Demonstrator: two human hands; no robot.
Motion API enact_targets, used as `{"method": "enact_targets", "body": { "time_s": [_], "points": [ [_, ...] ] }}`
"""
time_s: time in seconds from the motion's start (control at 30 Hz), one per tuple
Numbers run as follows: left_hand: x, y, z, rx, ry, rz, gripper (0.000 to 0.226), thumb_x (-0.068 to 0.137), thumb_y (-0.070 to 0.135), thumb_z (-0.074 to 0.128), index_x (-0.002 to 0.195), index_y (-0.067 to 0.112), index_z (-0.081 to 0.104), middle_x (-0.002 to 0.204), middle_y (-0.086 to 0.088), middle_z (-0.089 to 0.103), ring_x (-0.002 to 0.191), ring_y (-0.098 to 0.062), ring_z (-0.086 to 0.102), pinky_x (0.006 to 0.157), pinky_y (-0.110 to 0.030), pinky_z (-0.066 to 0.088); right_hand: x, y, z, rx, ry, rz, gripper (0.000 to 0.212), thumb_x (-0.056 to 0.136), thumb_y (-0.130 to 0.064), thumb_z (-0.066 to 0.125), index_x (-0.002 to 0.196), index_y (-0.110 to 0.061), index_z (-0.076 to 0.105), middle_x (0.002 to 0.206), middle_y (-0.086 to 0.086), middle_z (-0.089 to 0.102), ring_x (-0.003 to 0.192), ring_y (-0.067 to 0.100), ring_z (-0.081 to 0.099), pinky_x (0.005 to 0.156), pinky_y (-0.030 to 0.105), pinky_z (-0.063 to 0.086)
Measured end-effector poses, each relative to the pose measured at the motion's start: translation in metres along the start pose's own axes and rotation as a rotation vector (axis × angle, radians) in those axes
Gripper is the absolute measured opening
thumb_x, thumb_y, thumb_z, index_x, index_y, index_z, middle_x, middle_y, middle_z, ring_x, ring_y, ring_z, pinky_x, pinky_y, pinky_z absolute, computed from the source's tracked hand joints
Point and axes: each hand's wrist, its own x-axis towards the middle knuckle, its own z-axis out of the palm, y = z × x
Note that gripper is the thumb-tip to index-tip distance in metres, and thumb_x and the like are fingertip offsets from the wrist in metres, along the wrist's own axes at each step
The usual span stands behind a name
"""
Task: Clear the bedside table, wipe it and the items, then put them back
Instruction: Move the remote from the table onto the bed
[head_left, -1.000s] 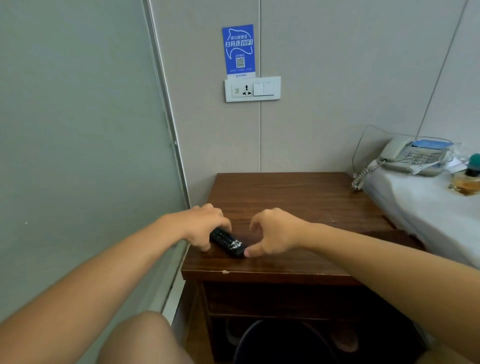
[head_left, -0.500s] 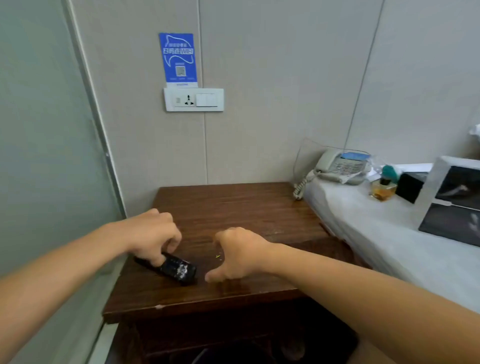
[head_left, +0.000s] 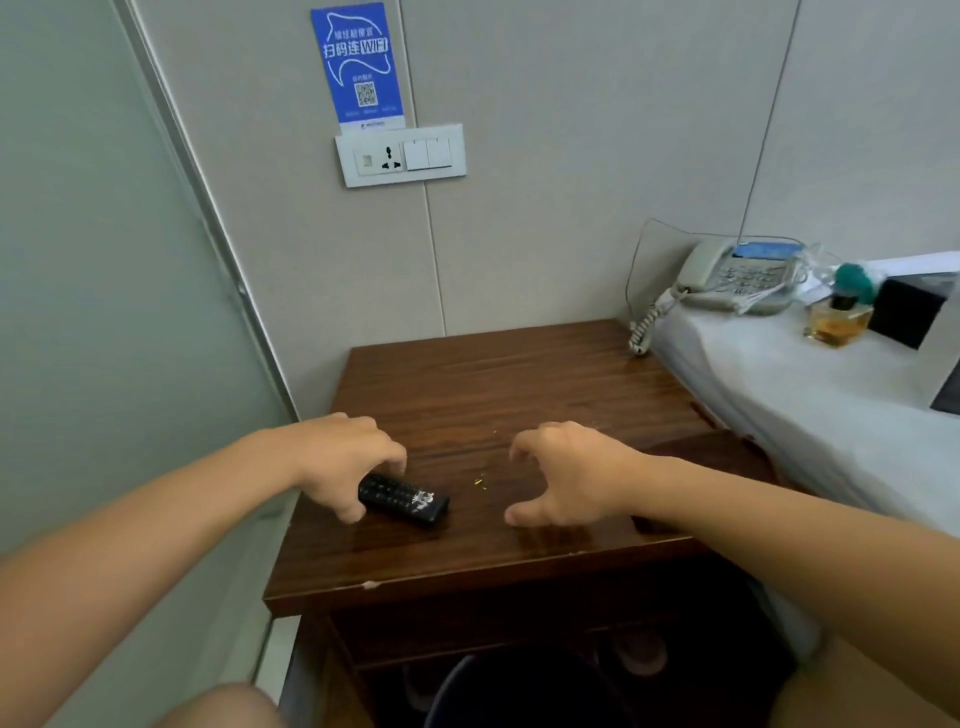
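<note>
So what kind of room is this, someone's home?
Probably a hotel room: a blue WiFi QR-code sign hangs above the white wall socket panel, and a grey corded desk telephone lies on the white-sheeted bed.

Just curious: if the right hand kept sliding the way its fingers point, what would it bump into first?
Probably the black remote control under the left hand; the right hand points leftward across bare tabletop, though depth is uncertain.
</note>
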Motion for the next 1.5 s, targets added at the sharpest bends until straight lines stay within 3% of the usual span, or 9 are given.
{"method": "enact_targets", "body": {
  "time_s": [0.17, 0.4, 0.53, 0.63, 0.83, 1.0, 1.13, 1.27, 1.5],
  "points": [
    [0.007, -0.002, -0.002, -0.032, 0.0, -0.006, 0.032, 0.073, 0.043, 0.078, 0.099, 0.04, 0.059, 0.095, 0.013, 0.057, 0.095, -0.014, 0.057, 0.085, -0.039, 0.054, 0.002, 0.002, 0.001, 0.025, -0.035, -0.006, 0.078, 0.081, -0.065, 0.074, 0.141, -0.021, 0.052, 0.13, 0.002, 0.059, 0.117, 0.021, 0.057, 0.098, 0.037, 0.051],
    [0.031, 0.025, -0.039, 0.066, -0.096, 0.043, 0.032, 0.08, 0.036, 0.079, 0.104, 0.033, 0.057, 0.089, 0.012, 0.054, 0.08, -0.009, 0.052, 0.07, -0.031, 0.046, -0.021, 0.032, -0.005, 0.011, -0.009, 0.064, 0.073, 0.084, -0.063, 0.072, 0.14, -0.02, 0.054, 0.13, 0.0, 0.06, 0.117, 0.019, 0.056, 0.093, 0.03, 0.047],
    [0.03, 0.024, -0.026, 0.062, -0.114, 0.045, 0.049, 0.076, 0.047, 0.077, 0.117, 0.035, 0.054, 0.103, 0.01, 0.059, 0.09, -0.012, 0.057, 0.073, -0.031, 0.048, -0.041, 0.054, -0.006, 0.012, 0.062, 0.113, 0.07, 0.084, -0.065, 0.07, 0.137, -0.022, 0.055, 0.125, -0.001, 0.062, 0.117, 0.02, 0.058, 0.095, 0.033, 0.05],
    [0.027, 0.021, -0.022, 0.105, -0.073, 0.051, 0.045, 0.076, 0.048, 0.071, 0.116, 0.035, 0.056, 0.103, 0.011, 0.061, 0.089, -0.011, 0.059, 0.081, -0.034, 0.054, -0.047, 0.063, -0.009, 0.019, 0.094, 0.131, 0.064, 0.086, -0.064, 0.068, 0.135, -0.024, 0.058, 0.122, -0.001, 0.062, 0.115, 0.02, 0.058, 0.093, 0.032, 0.049],
    [0.046, 0.041, -0.087, 0.165, 0.099, 0.041, 0.034, 0.068, 0.043, 0.057, 0.102, 0.039, 0.06, 0.091, 0.012, 0.064, 0.082, -0.008, 0.061, 0.076, -0.031, 0.054, -0.062, 0.085, -0.038, -0.039, 0.102, 0.2, 0.061, 0.091, -0.06, 0.064, 0.138, -0.022, 0.055, 0.127, 0.001, 0.061, 0.118, 0.022, 0.057, 0.097, 0.035, 0.049],
    [0.113, 0.083, -0.182, 0.052, 0.344, 0.133, 0.042, 0.071, 0.04, 0.071, 0.113, 0.039, 0.067, 0.079, 0.015, 0.061, 0.077, -0.009, 0.058, 0.068, -0.028, 0.047, -0.091, 0.123, -0.062, -0.128, 0.064, 0.395, 0.055, 0.092, -0.061, 0.061, 0.124, -0.017, 0.06, 0.119, 0.005, 0.064, 0.112, 0.027, 0.061, 0.093, 0.041, 0.053],
    [0.189, 0.135, -0.237, -0.206, 0.516, 0.242, 0.042, 0.072, 0.037, 0.078, 0.114, 0.032, 0.075, 0.093, 0.012, 0.074, 0.083, -0.011, 0.065, 0.073, -0.03, 0.053, -0.115, 0.149, -0.069, -0.103, 0.079, 0.521, 0.052, 0.093, -0.06, 0.06, 0.124, -0.018, 0.06, 0.117, 0.006, 0.063, 0.11, 0.028, 0.06, 0.093, 0.042, 0.053],
    [0.254, 0.208, -0.263, -0.484, 0.489, 0.364, 0.039, 0.074, 0.031, 0.08, 0.112, 0.026, 0.077, 0.098, 0.006, 0.076, 0.09, -0.014, 0.069, 0.085, -0.037, 0.059, -0.13, 0.166, -0.073, -0.035, 0.075, 0.553, 0.051, 0.095, -0.058, 0.06, 0.131, -0.021, 0.06, 0.123, 0.004, 0.065, 0.115, 0.025, 0.06, 0.095, 0.039, 0.052],
    [0.324, 0.287, -0.266, -0.486, 0.513, 0.382, 0.031, 0.079, 0.038, 0.075, 0.107, 0.024, 0.077, 0.097, 0.004, 0.072, 0.092, -0.019, 0.065, 0.082, -0.043, 0.058, -0.137, 0.184, -0.074, 0.03, 0.142, 0.542, 0.054, 0.096, -0.057, 0.06, 0.138, -0.024, 0.06, 0.128, 0.002, 0.065, 0.118, 0.021, 0.06, 0.093, 0.032, 0.05]
  ]
}}
